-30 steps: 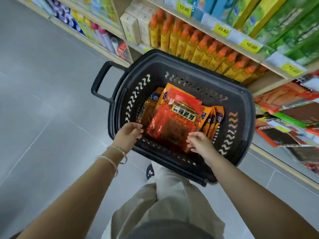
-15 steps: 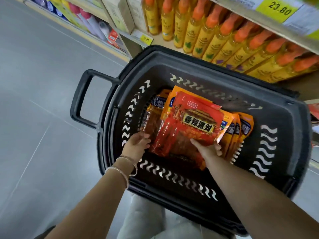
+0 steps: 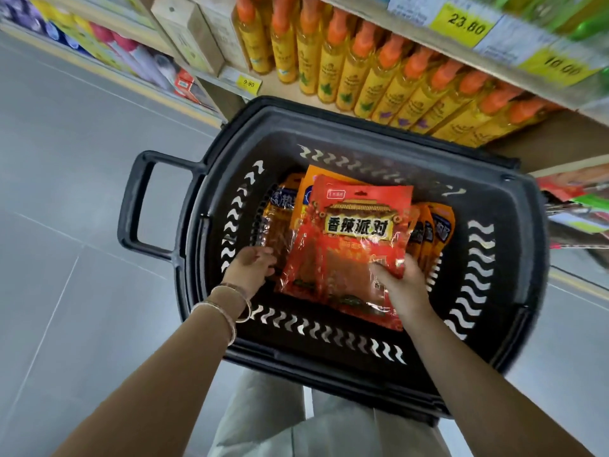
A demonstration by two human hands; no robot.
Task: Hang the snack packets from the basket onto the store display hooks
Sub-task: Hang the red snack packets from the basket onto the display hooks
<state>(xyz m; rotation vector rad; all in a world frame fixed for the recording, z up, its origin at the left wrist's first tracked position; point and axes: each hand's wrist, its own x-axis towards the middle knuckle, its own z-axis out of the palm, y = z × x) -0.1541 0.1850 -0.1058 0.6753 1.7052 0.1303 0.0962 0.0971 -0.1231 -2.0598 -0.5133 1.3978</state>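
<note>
Black slotted plastic basket (image 3: 329, 352) at frame centre, loop handle (image 3: 138, 206) at its 9 o'clock. Glossy red snack packet (image 3: 349, 245) lies on top of the stack inside. Right hand (image 3: 405, 288) pinches its 5 o'clock corner, thumb on the front. Left hand (image 3: 252, 268) sits at the packet's 8 o'clock edge, fingers curled in (grip unclear, cannot tell). Orange foil packets (image 3: 431, 232) stand at 3 o'clock. Yellow orange-capped bottles (image 3: 379, 77) line the shelf at 12.
</note>
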